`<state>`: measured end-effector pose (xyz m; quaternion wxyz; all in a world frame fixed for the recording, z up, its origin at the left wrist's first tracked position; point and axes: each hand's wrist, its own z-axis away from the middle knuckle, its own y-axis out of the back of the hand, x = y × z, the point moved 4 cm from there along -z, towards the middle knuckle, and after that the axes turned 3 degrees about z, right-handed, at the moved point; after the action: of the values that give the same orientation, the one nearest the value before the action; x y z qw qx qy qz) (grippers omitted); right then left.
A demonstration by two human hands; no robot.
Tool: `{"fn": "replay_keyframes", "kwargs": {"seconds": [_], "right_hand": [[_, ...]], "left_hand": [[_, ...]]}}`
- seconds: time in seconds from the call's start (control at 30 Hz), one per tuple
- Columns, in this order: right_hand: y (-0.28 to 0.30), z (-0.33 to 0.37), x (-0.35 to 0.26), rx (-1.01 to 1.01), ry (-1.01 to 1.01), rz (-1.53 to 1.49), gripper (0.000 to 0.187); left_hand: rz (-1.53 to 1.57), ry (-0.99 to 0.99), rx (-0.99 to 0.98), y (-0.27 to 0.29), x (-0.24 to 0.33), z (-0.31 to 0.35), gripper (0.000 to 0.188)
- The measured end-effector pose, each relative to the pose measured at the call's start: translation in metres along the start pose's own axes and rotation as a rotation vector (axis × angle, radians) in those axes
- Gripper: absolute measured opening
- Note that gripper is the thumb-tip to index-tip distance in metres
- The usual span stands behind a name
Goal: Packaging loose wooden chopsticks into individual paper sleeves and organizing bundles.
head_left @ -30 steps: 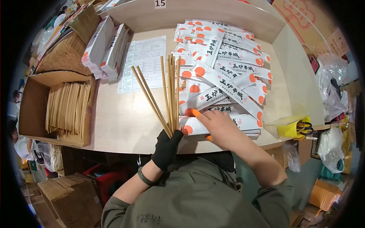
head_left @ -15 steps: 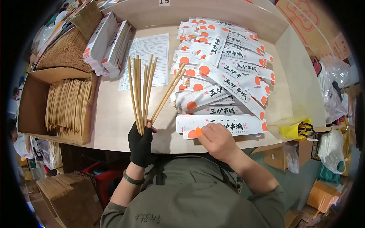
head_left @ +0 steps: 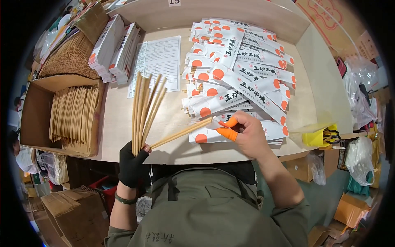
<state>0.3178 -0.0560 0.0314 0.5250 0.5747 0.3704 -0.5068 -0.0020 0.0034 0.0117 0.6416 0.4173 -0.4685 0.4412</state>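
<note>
My left hand (head_left: 133, 165), in a black glove with bare fingertips, is closed around several wooden chopsticks (head_left: 144, 113) that fan upward. From the same grip, a pair of chopsticks (head_left: 181, 134) slants out to the right. My right hand (head_left: 252, 136), with orange finger covers on thumb and forefinger, pinches a white paper sleeve (head_left: 219, 122) with a red-orange patch. The pair's far ends meet that sleeve; how far they reach inside cannot be seen. Just behind lies a heap of white chopstick sleeves (head_left: 247, 84) with orange dots, some showing stick ends at the left.
Two cardboard boxes of chopsticks, a near one (head_left: 98, 119) and a far one (head_left: 68, 51), stand at the left. Stacks of flat sleeves (head_left: 108, 47) and a printed sheet (head_left: 158, 66) lie beside them. A yellow holder with scissors (head_left: 321, 136) hangs at the right edge.
My left hand has moved left and slightly down, and the chopstick pair has tilted toward the right. My right hand has risen off the front sleeves and now holds a sleeve at the pair's ends.
</note>
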Motion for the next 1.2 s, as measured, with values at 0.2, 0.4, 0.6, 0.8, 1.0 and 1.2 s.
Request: {"fn": "replay_keyframes", "kwargs": {"seconds": [0.2,0.4,0.6,0.8,1.0,1.2], "right_hand": [[0.004,0.001,-0.004,-0.155,0.057,0.031,0.014],[-0.073,-0.010,-0.064,-0.191,0.796,0.780,0.017],[0.004,-0.110,-0.051,-0.118,0.654,0.929,0.018],[0.057,-0.187,-0.017,0.051,0.884,1.464,0.022],[0.041,-0.141,-0.065,0.047,0.650,1.405,0.027],[0.027,-0.068,-0.020,-0.167,0.449,1.510,0.041]], "left_hand": [[-0.457,-0.173,-0.080,0.015,0.025,-0.007,0.013],[0.420,-0.166,-0.232,-0.082,0.031,-0.031,0.032],[0.265,-0.543,0.095,-0.037,0.009,-0.068,0.017],[-0.093,-0.305,0.185,-0.040,-0.047,-0.080,0.029],[0.359,0.055,-0.065,-0.046,-0.041,-0.071,0.032],[0.548,-0.049,-0.360,-0.110,-0.015,-0.083,0.029]]}}
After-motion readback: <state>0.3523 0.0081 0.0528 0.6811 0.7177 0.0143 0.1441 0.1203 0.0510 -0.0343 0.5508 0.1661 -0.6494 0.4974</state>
